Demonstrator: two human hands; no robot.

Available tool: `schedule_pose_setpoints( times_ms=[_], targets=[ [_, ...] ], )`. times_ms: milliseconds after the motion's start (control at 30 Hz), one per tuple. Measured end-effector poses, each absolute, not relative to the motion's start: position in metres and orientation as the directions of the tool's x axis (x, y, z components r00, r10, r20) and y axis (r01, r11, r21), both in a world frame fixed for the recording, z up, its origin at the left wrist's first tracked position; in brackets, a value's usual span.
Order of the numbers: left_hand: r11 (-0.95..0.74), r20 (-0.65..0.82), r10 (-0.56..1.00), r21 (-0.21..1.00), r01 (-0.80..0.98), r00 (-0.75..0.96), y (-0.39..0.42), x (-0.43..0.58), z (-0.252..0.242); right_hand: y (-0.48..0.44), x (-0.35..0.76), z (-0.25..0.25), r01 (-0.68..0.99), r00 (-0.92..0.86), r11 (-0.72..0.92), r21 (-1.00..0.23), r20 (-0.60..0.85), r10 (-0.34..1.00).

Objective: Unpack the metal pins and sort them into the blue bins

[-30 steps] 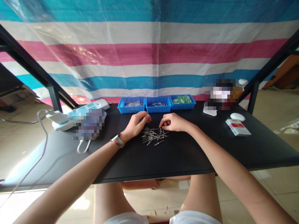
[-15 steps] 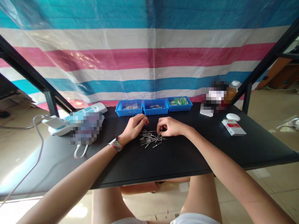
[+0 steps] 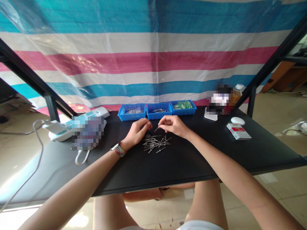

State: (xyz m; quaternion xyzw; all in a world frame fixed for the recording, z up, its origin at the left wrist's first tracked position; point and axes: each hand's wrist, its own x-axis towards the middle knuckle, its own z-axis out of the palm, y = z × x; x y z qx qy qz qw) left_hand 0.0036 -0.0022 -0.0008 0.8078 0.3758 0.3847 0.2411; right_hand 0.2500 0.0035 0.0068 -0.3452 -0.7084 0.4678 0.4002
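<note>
A striped tarp (image 3: 153, 60) hangs behind the black bench (image 3: 192, 159), which fills the middle of the view. Along the bench's far edge stand three blue trays side by side: the left tray (image 3: 130, 117) holds a clear bag, the middle tray (image 3: 159, 116) holds a few thin metal pieces, and the right tray (image 3: 184, 113) holds something green. Well off to the right lie a red-and-white box (image 3: 238, 131) and a white mouse (image 3: 237, 120).

The person's left hand (image 3: 137, 129) rests just left of the pile of pins (image 3: 154, 143), fingers curled in against the thumb; whether anything is pinched there cannot be told. The right hand (image 3: 174, 125) hovers above the pile's far side, thumb and fingers closed narrowly on a single pin (image 3: 157, 128) lifted clear of the bench and tilted toward the left hand.

Judging by this, the work seems early: most pins lie loose in the pile, one is in hand, and the middle tray looks only thinly filled.
</note>
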Motion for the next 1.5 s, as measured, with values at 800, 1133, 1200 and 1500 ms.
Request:
schedule_pose_setpoints(
  times_ms=[800,1133,1200,1500],
  targets=[
    [-0.617,0.486,0.786,0.661,0.428,0.383,-0.001,0.008,-0.005,0.001,0.235,-0.007,0.008,-0.239,0.239,-0.971,0.231,0.943],
    [-0.598,0.465,0.800,0.672,0.437,0.380,-0.002,0.006,-0.002,-0.002,0.236,-0.005,0.054,-0.275,0.281,-0.958,0.256,0.926],
    [-0.593,0.456,0.802,0.687,0.421,0.385,-0.003,0.006,-0.001,-0.001,0.236,-0.007,0.077,-0.264,0.294,-0.953,0.265,0.927],
    [-0.603,0.476,0.795,0.688,0.403,0.376,-0.001,0.007,-0.006,0.001,0.234,-0.013,0.076,-0.263,0.311,-0.947,0.281,0.923]
  ],
)
